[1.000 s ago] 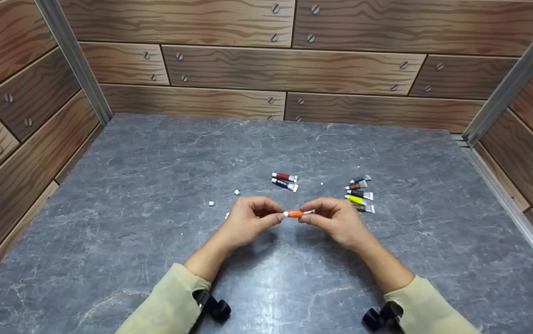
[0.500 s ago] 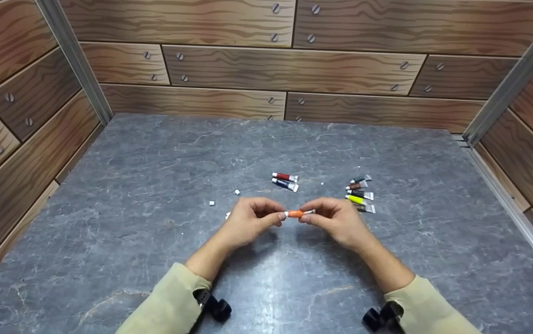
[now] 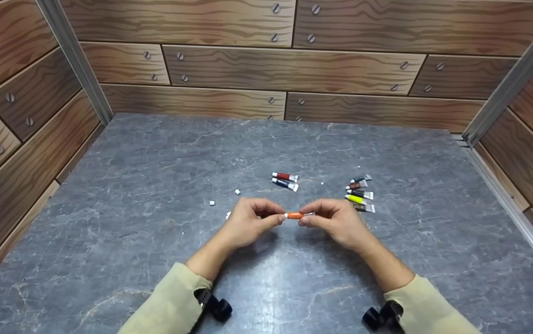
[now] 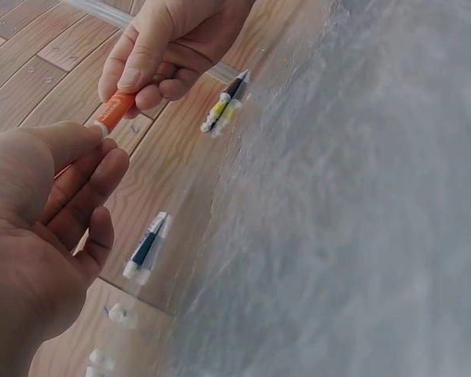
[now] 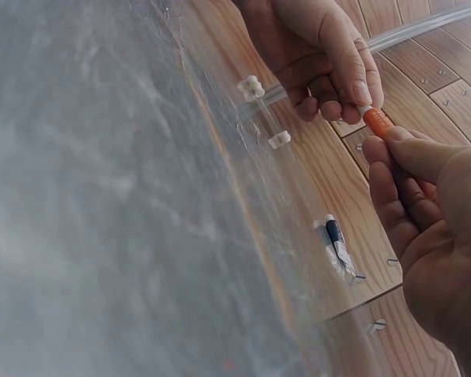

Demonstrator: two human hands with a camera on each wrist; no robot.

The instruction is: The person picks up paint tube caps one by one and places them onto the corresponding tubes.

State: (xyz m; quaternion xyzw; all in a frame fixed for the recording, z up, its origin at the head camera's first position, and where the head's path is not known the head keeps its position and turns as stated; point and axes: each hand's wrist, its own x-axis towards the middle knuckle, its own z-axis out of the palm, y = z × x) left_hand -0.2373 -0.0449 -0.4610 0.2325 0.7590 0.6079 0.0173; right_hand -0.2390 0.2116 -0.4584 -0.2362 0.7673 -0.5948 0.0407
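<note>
Between the two hands, a small orange paint tube [image 3: 295, 215] is held level above the table. My left hand [image 3: 251, 222] pinches its white cap end between thumb and fingertips. At the other end, my right hand [image 3: 336, 222] pinches the flat crimped tail. The orange body shows between the fingers in the left wrist view, where the paint tube [image 4: 115, 112] points up toward the right hand. In the right wrist view the paint tube [image 5: 377, 122] also sits between both thumbs. The left fingertips hide most of the cap.
Past the hands lie a red paint tube [image 3: 285, 177] and a dark blue one [image 3: 285, 184]. Several tubes lie in a column at right, among them a yellow tube [image 3: 355, 199]. Small white caps [image 3: 237, 192] are scattered at left on the grey marbled table [image 3: 164, 153]. Wood-patterned walls surround it.
Both hands stay in nearly the same place, gripping the orange tube. The tube has turned slightly and dipped a little; the left fingertips have shifted on its cap end.
</note>
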